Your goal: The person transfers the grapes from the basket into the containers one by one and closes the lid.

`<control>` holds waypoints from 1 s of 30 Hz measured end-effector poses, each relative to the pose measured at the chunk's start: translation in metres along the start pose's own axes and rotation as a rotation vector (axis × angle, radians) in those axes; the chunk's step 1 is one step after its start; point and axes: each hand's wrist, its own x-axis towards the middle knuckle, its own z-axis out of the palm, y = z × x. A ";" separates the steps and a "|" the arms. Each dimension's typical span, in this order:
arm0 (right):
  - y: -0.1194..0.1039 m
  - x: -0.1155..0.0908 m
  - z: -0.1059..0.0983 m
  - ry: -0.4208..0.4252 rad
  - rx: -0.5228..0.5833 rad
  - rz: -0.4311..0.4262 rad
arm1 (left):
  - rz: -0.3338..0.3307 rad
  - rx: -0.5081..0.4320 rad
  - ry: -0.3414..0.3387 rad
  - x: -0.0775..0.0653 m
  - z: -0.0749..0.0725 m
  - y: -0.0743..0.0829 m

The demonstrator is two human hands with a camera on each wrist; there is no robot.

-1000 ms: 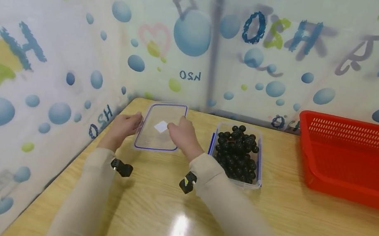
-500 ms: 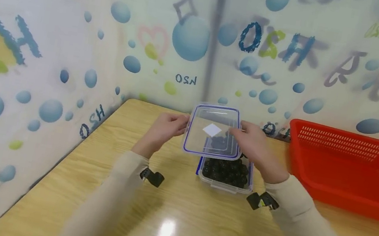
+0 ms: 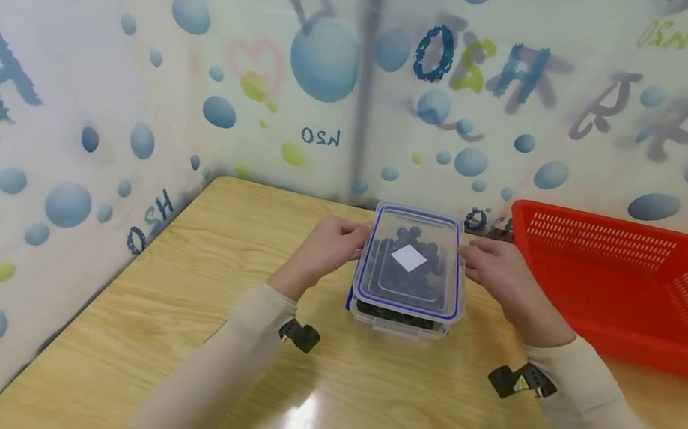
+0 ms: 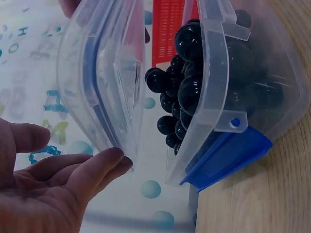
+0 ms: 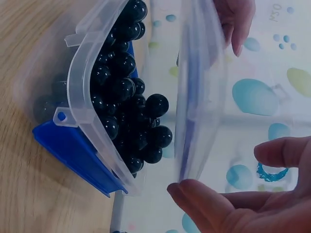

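Note:
A clear plastic lid [image 3: 383, 282] with a blue seal and a white label hangs over the food container [image 3: 390, 325]. Dark grapes [image 4: 190, 73] fill the container and rise above its rim; a gap separates them from the lid. At the lid's left side, my left hand [image 3: 328, 246] supports its edge on extended fingertips, the thumb standing apart. On the opposite side, my right hand [image 3: 501, 271] touches the lid edge with its fingertips, its thumb also away from it. Blue side clips [image 5: 77, 158] on the container hang unfastened.
A red perforated basket [image 3: 610, 339] stands to the right of the container on the wooden table [image 3: 196, 281]. Behind the table hangs a patterned curtain [image 3: 232, 150], with another stretch along the left side.
Both hands have carried the lid rightward from beside the container to above it, lowering it over the grapes. The right hand has shifted to the lid's right edge. The container stays on the table.

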 end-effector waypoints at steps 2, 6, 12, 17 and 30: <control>0.000 0.002 0.001 -0.003 0.003 0.002 | -0.001 0.007 0.005 -0.001 -0.001 0.000; -0.001 0.005 0.001 -0.005 -0.007 0.032 | 0.006 0.034 -0.012 -0.002 -0.002 0.001; -0.003 0.009 0.000 -0.009 0.010 0.037 | 0.015 0.053 -0.030 -0.002 -0.002 0.000; -0.004 0.011 -0.001 -0.021 0.025 0.026 | -0.003 0.060 -0.026 -0.001 -0.001 0.001; -0.020 0.000 -0.011 0.135 0.150 -0.027 | 0.152 0.132 0.065 0.001 0.005 0.015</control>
